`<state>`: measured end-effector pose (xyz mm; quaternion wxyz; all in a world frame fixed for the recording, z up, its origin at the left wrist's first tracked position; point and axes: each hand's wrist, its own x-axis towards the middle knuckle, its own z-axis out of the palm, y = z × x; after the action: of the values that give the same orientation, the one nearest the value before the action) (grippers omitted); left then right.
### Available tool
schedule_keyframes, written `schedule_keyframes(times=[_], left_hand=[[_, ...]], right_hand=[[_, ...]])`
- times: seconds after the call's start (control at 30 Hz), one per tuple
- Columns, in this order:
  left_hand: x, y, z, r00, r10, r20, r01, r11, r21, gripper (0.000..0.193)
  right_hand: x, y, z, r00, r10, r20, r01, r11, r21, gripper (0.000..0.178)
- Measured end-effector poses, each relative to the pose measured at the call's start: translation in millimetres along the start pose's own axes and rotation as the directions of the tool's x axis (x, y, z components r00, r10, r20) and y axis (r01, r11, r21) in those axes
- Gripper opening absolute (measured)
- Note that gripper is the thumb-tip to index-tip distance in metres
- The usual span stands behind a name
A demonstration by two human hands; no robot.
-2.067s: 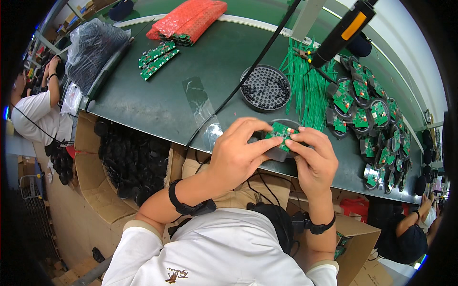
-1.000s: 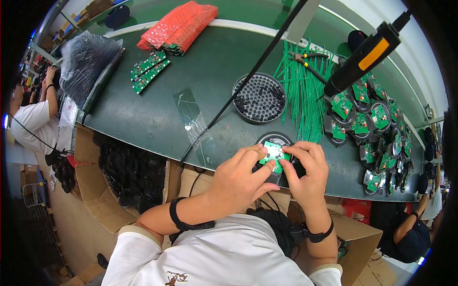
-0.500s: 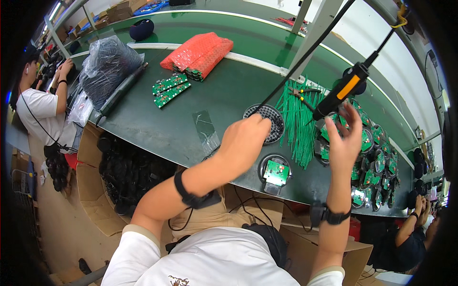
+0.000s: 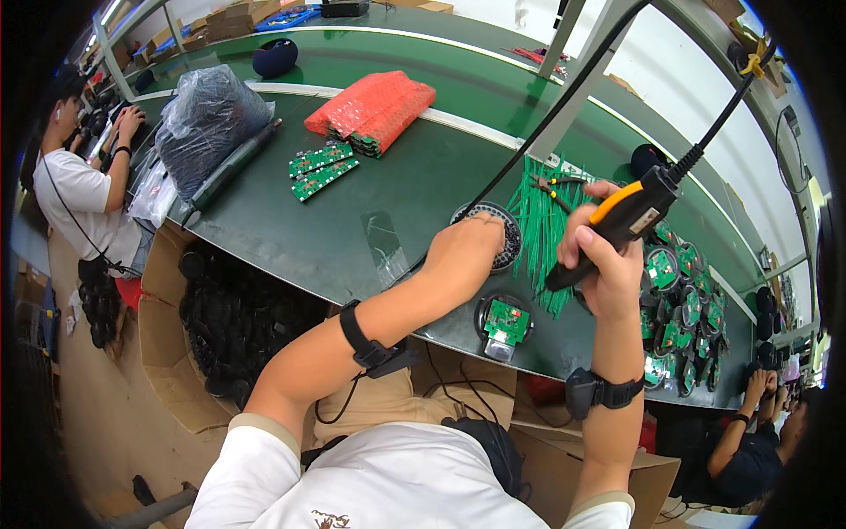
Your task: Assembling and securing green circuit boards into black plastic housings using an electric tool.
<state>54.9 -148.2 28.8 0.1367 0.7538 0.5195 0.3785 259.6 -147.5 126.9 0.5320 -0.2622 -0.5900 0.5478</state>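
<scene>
My right hand point(image 4: 602, 258) grips a black and orange electric screwdriver point(image 4: 622, 219) that hangs on a cable, held above the green bench. My left hand point(image 4: 464, 252) reaches into a round black tray of small screws point(image 4: 508, 240), fingers bent down on it. Near the bench's front edge lies a round black housing with a green circuit board point(image 4: 504, 321) set in it, with neither hand touching it. A bundle of green wire ties point(image 4: 539, 225) lies beside the tray.
Several finished round units with green boards point(image 4: 683, 309) crowd the bench at right. Red packs point(image 4: 374, 108), loose green boards point(image 4: 321, 168) and a black plastic bag point(image 4: 208, 121) lie at the far left. A cardboard box of black parts point(image 4: 231, 322) stands below. Other people work at left and lower right.
Both hands let go of the housing with its board, which now lies on the bench. My left hand went to the screw tray; my right hand took hold of the hanging screwdriver.
</scene>
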Motion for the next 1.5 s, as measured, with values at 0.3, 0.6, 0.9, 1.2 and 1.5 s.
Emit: schedule_keyframes(times=[0.3, 0.6, 0.9, 1.2, 1.5], left_hand=[[-51.0, 22.3, -16.5, 0.99, -0.111, 0.087, 0.14, 0.858, -0.495, 0.013], [-69.8, 26.9, -12.5, 0.985, -0.141, 0.102, 0.174, 0.789, -0.589, 0.019], [-70.7, 20.1, -9.7, 1.0, -0.001, 0.005, 0.003, 0.887, -0.462, 0.019], [-67.9, 28.1, -12.3, 0.999, -0.033, 0.018, 0.038, 0.894, -0.446, 0.02], [-102.9, 52.2, -12.3, 0.977, 0.212, -0.022, -0.213, 0.975, -0.063, 0.051]], right_hand=[[-30.7, -11.7, 20.0, 0.997, -0.079, -0.021, 0.08, 0.994, 0.073, 0.035], [-25.2, -1.6, 51.4, 0.968, -0.148, -0.203, 0.179, 0.974, 0.142, 0.022], [-24.3, 0.6, 66.5, 0.964, -0.165, -0.21, 0.197, 0.971, 0.138, 0.021], [-26.5, 4.5, 62.7, 0.952, -0.19, -0.24, 0.222, 0.968, 0.114, 0.021], [-28.0, 11.0, 62.6, 0.932, -0.229, -0.282, 0.239, 0.971, 0.001, 0.02]])
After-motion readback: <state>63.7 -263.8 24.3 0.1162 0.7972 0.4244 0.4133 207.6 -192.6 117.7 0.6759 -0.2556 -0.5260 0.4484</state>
